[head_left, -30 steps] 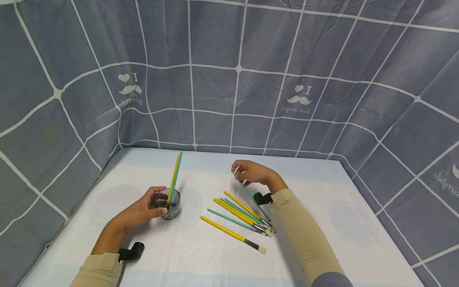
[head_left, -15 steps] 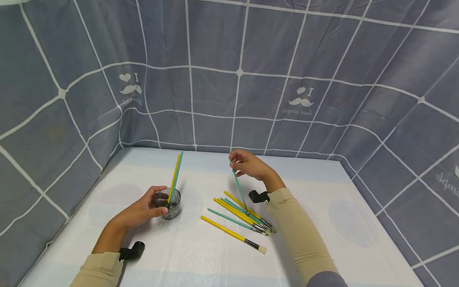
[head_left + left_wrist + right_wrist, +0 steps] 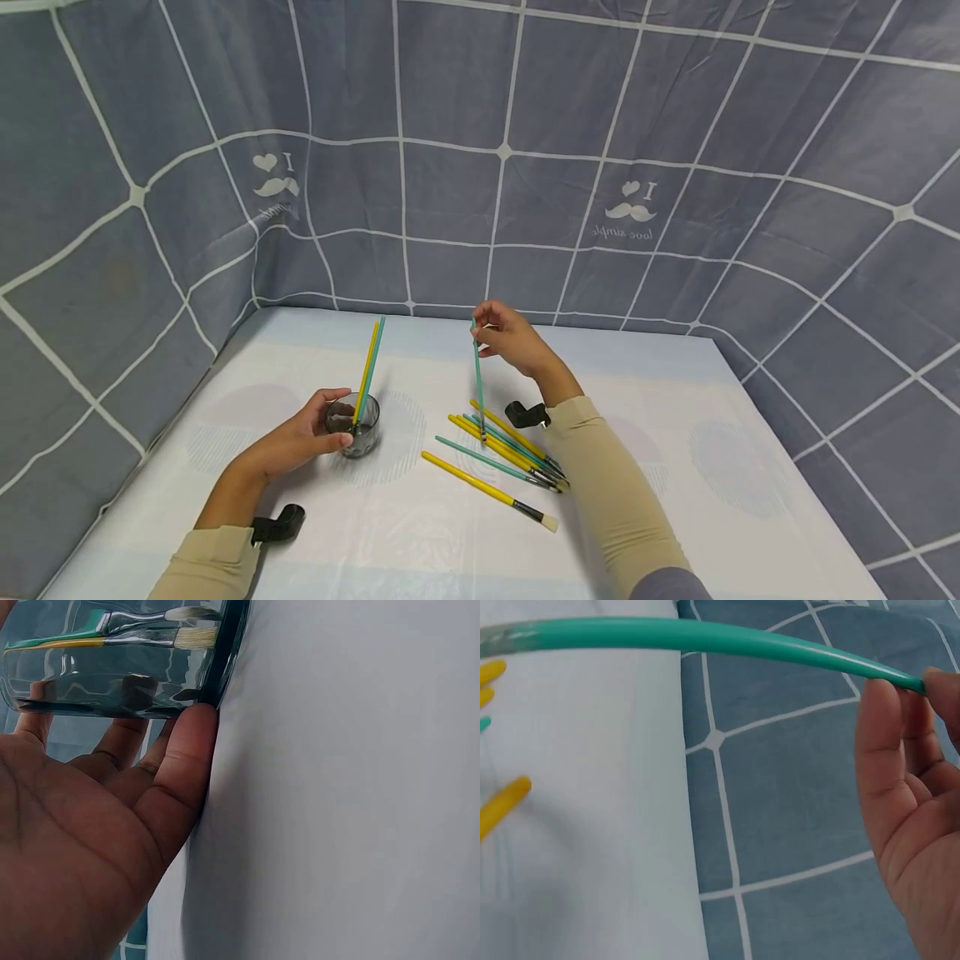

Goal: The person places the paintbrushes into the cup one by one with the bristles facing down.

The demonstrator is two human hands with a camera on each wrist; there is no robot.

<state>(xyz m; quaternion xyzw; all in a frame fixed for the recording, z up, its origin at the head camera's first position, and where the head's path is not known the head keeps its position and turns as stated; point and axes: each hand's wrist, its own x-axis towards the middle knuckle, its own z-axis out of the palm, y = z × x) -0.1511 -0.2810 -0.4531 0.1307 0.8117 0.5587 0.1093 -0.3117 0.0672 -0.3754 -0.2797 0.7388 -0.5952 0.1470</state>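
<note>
My left hand (image 3: 288, 437) grips a clear glass (image 3: 363, 437) standing on the table, thumb at the near side. Inside the glass lean a yellow brush (image 3: 366, 371) and a green brush (image 3: 375, 358); the left wrist view shows their bristle ends (image 3: 196, 637) near the glass bottom. A green brush (image 3: 478, 375) hangs nearly upright from my right hand (image 3: 516, 340), which pinches it by the handle's tip, as the right wrist view shows with the green handle (image 3: 705, 636). Its lower end is over the pile of brushes (image 3: 517, 450) on the table.
One yellow brush (image 3: 468, 478) with a wide pale tip lies apart at the near side of the pile. The white table (image 3: 375, 533) is bordered by a grey curtain (image 3: 450, 192) with white lines at the back and sides.
My right hand has moved left and slightly away from me, bringing the green brush from slanted to nearly upright with its lower end lifted over the pile. My left hand stays at the glass.
</note>
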